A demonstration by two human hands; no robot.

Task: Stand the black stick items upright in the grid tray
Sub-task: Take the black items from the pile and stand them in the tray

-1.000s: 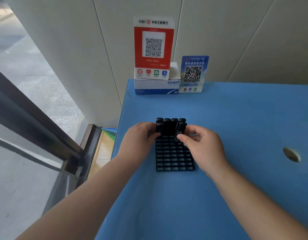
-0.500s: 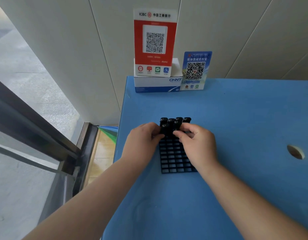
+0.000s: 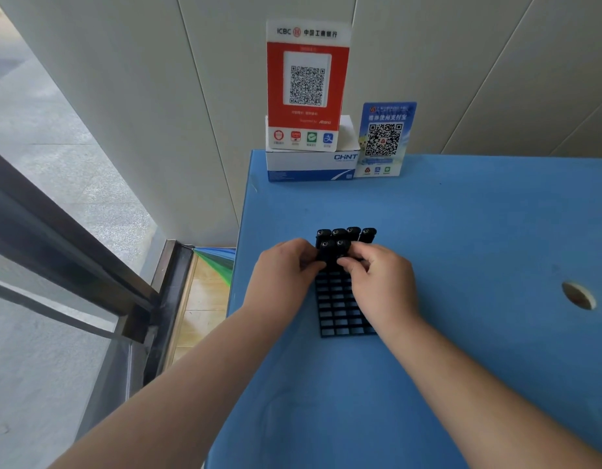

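Observation:
A black grid tray lies flat on the blue table. Several black sticks stand upright in its far rows. My left hand grips the tray's far left side, its fingers against the nearest left stick. My right hand lies over the tray's right half and pinches a black stick standing in the second row. The lower parts of the sticks are hidden behind my fingers.
A white box carrying a red QR sign and a blue QR card stand at the table's far edge against the wall. A round hole is in the tabletop at right. The table's left edge drops beside a glass door.
My right hand has moved left and down with its stick, from tilted above the tray to upright in the second row. My left hand has stayed at the tray's left side.

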